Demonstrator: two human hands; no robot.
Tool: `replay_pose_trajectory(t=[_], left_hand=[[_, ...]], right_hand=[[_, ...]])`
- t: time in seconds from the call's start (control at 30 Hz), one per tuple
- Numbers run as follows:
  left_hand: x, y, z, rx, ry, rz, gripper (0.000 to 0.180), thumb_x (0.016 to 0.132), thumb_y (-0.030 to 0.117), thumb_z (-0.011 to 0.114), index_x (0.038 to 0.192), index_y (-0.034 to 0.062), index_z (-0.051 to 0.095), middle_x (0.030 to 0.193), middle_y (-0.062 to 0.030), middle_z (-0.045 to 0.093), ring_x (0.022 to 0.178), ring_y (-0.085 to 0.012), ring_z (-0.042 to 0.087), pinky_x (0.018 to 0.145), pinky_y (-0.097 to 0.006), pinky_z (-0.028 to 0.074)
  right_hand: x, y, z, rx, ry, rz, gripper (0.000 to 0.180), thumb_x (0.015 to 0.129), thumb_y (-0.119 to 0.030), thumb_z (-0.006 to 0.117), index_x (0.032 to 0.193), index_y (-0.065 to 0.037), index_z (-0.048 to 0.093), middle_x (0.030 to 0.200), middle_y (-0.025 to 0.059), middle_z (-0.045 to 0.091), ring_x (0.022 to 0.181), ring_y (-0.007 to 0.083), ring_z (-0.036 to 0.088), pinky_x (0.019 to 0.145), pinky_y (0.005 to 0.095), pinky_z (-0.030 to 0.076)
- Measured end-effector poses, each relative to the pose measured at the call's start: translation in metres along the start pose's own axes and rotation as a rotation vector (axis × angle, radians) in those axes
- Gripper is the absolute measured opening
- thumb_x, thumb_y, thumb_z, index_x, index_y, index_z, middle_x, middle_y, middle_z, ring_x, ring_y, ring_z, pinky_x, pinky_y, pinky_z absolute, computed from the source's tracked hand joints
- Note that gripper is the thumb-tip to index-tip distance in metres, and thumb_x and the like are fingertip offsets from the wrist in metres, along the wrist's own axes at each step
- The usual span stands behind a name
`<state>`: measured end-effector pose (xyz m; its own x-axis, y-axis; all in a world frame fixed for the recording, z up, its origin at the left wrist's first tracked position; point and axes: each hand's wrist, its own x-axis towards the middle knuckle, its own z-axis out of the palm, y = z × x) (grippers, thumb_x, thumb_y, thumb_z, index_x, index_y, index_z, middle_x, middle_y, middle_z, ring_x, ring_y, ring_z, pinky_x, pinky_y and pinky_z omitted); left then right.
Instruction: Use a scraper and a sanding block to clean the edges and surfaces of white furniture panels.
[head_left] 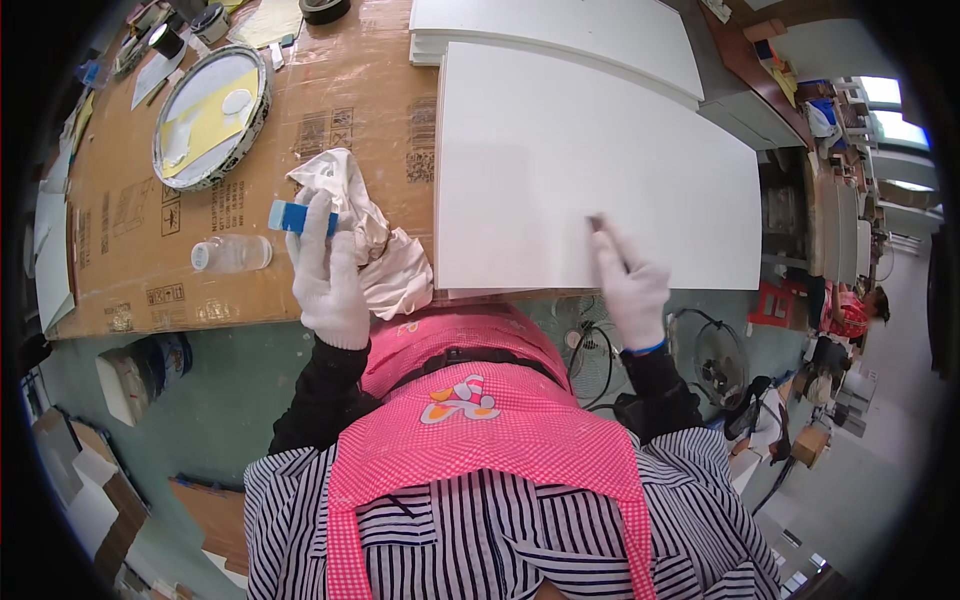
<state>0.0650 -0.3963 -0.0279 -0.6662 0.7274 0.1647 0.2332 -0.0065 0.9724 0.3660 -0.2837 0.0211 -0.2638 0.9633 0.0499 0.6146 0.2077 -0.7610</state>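
My left hand (328,270), in a white glove, is closed around a small blue block (303,217) with a paler blue end. It is held beside a crumpled off-white cloth (395,265) on the cardboard-covered table. My right hand (632,280), gloved too, is over the near part of a large white panel (560,150), its fingers stretched forward and pressed together. At their tips shows a small dark spot (594,222), blurred; whether it is a held piece or a bare fingertip I cannot tell. A clear plastic bottle (232,253) lies on its side left of my left hand.
A round paint-stained lid (212,115) bearing a yellow sheet sits at the left of the cardboard-covered table (130,260). More white panels (560,35) are stacked behind. Jars (209,22) and a tape roll (325,9) stand at the back. Fans (712,355) are on the floor; another person (850,312) is far right.
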Motion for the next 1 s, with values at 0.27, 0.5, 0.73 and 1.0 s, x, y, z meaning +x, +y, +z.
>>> replay_pose_trajectory(t=[0.27,0.5,0.73,1.0], left_hand=[[0.003,0.007,-0.008,0.078,0.012,0.022,0.042,0.095,0.0,0.053,0.138,0.0005,0.058,0.149,-0.0185,0.044,0.135,-0.028,0.046,0.11,-0.036,0.04],[-0.002,0.006,-0.015,0.043,-0.014,0.029,0.042,0.095,0.0,0.056,0.137,0.0016,0.06,0.149,-0.0204,0.043,0.138,-0.0315,0.044,0.111,-0.039,0.04],[-0.005,0.007,-0.023,0.105,-0.002,0.025,0.04,0.097,0.0,0.056,0.137,0.0015,0.06,0.15,-0.021,0.044,0.138,-0.0304,0.044,0.111,-0.038,0.039],[-0.002,-0.005,-0.018,0.096,0.015,-0.036,0.04,0.097,0.001,0.055,0.137,0.0004,0.06,0.149,-0.0186,0.046,0.136,-0.0282,0.046,0.11,-0.037,0.04]], right_hand=[[-0.008,-0.09,0.055,-0.408,-0.74,-0.701,0.022,0.091,-0.012,0.068,0.112,-0.011,0.075,0.098,0.0115,0.075,0.084,0.0251,0.073,0.073,0.034,0.057],[0.09,-0.014,0.038,-0.228,0.19,-0.1,0.027,0.095,-0.022,0.065,0.116,-0.009,0.075,0.091,0.0143,0.076,0.075,0.028,0.073,0.068,0.0354,0.057],[0.022,-0.079,0.075,-0.157,-0.596,-0.794,0.027,0.089,-0.012,0.068,0.115,-0.012,0.075,0.088,0.0104,0.071,0.073,0.0282,0.067,0.065,0.0383,0.053],[0.063,-0.021,0.04,-0.261,-0.006,-0.19,0.022,0.095,-0.014,0.065,0.114,-0.008,0.075,0.097,0.0118,0.075,0.082,0.0267,0.073,0.073,0.0357,0.058]])
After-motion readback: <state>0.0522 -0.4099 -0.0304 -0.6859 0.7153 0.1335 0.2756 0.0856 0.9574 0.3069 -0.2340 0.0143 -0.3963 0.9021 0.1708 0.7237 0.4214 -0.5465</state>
